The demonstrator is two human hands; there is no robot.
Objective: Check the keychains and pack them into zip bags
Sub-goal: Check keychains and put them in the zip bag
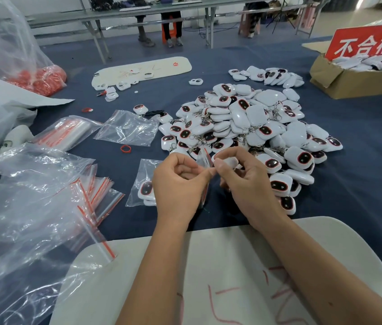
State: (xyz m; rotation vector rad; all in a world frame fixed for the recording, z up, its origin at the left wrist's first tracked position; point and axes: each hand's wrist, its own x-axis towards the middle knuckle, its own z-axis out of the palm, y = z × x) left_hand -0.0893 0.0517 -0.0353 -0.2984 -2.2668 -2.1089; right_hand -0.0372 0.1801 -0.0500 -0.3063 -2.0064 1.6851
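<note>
Along the counter's left edge lies crumpled clear plastic with a fan of red-striped zip bags on it. Just right of these, a packed bag holds white keychains. Near the counter's front edge, above a white board, the left hand pinches a small clear zip bag, its fingers curled around the plastic. The right hand meets it, fingers curled round a white keychain at the bag's mouth. Behind them, mid-counter, sits a large heap of keychains. At the far right corner a cardboard box carries a red sign
</note>
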